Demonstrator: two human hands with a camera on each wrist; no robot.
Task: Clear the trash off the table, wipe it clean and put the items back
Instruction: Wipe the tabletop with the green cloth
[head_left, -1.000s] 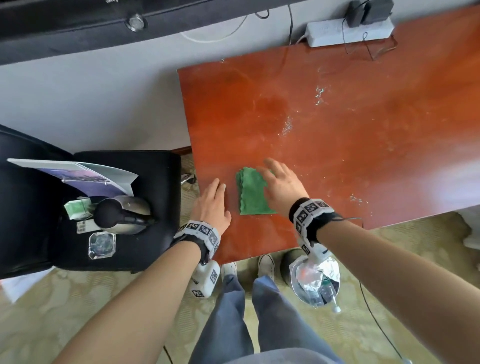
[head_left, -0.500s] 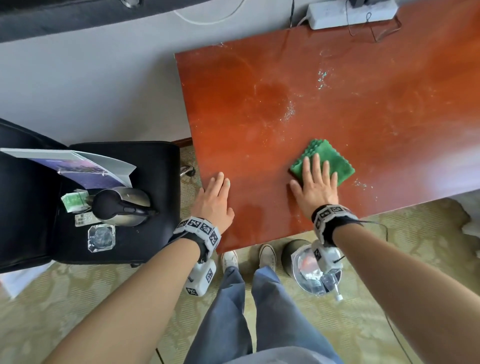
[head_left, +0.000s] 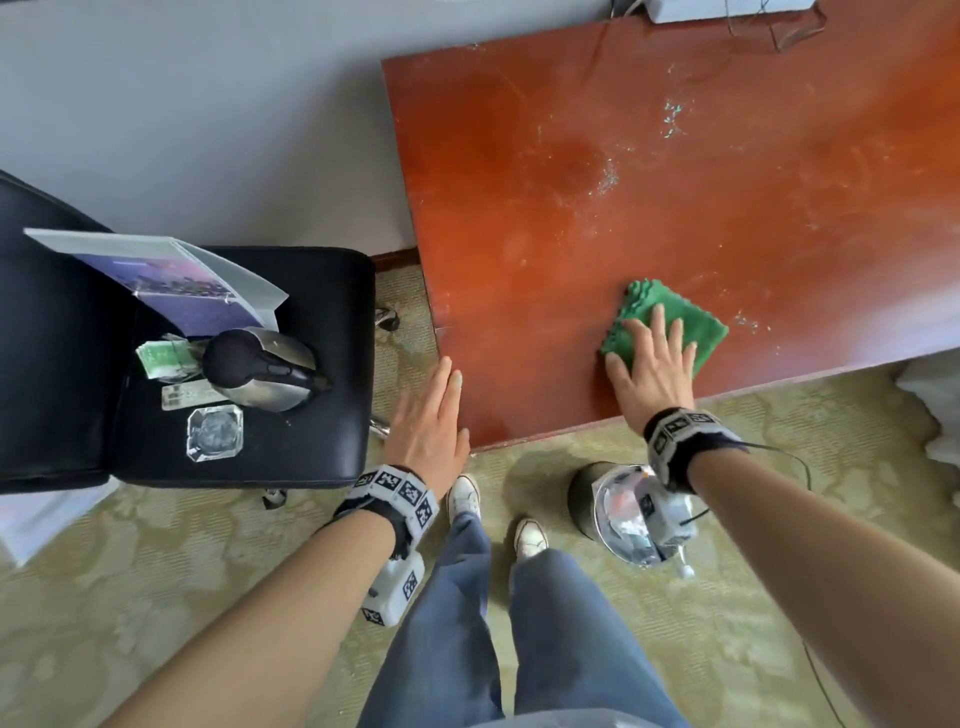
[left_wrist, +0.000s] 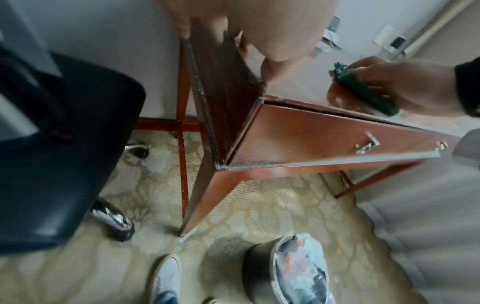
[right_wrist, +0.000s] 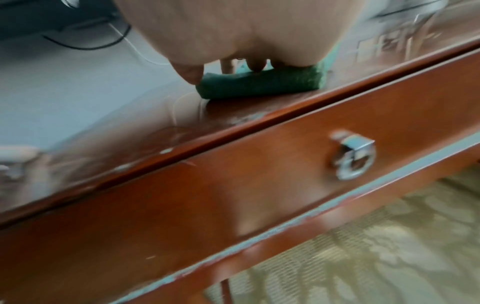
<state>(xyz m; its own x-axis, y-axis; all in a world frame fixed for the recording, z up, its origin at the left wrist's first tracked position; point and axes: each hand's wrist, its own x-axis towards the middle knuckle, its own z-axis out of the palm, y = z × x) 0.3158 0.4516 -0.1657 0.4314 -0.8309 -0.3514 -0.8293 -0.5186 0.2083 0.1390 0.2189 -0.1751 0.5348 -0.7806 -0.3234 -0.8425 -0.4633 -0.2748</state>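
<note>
since a second ago the green cloth (head_left: 670, 325) has swept rightward under the flat right hand (head_left: 652, 371); left hand (head_left: 431, 421) released, braces the counter (head_left: 727, 182); specks remain, items wait on the chair (head_left: 322, 322).

Arms: bare to past the elbow, no sleeves in view.
Left wrist band (head_left: 396, 492): black strap faced with white tiles printed in black square codes.
Left wrist camera (head_left: 393, 587): white box under the left wrist band, black code squares on its sides.
Right wrist band (head_left: 675, 437): same black strap and coded tiles; a thin black cable runs from it.
Legs: blue jeans (head_left: 452, 623).
Feet: white shoes (head_left: 530, 538), below the jeans' hems.
</note>
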